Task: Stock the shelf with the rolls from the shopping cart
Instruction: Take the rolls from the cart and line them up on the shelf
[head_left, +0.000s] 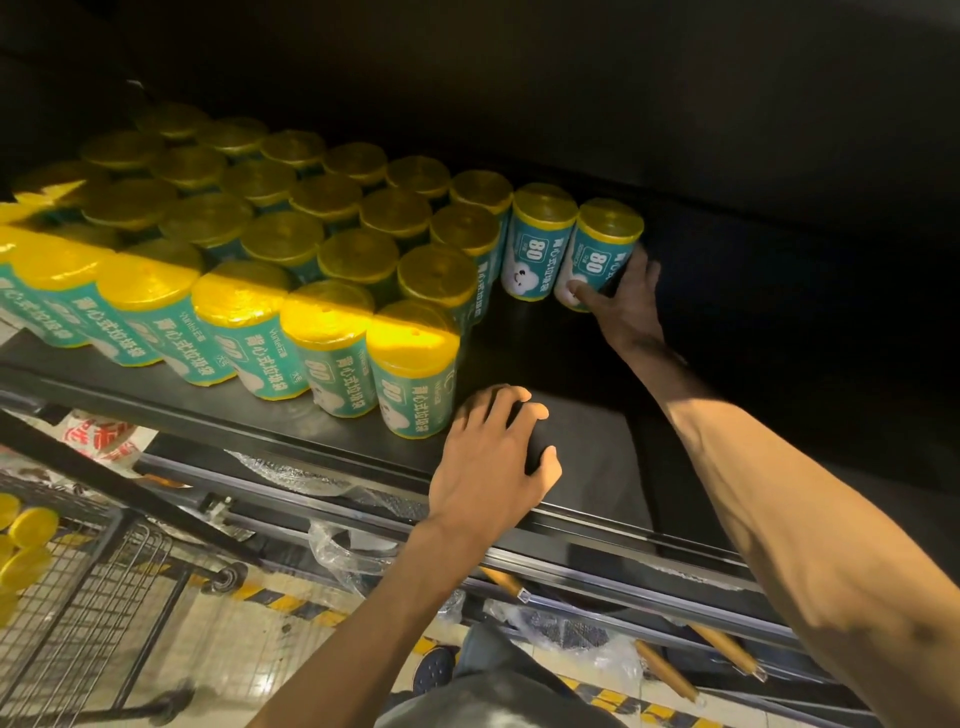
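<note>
Currently right hand (631, 301) is deep on the shelf (571, 436), upper right of centre, fingers wrapped round the end roll (597, 254) and seating it at the back row's right end, just beside its neighbour roll (537, 241). Left hand (493, 452) rests near the shelf's front edge, centre frame, fingers bent over something dark; can't tell what, or whether it's gripped. Stocked rolls (260, 260) fill the shelf's left and centre in several rows, upright, yellow ends up. Right part of the shelf is bare dark board. Shopping cart (88, 587), lower left, shows a few yellow rolls in cart (31, 530). Judgement: well past halfway, right-side gap plus cart leftovers remain.
</note>
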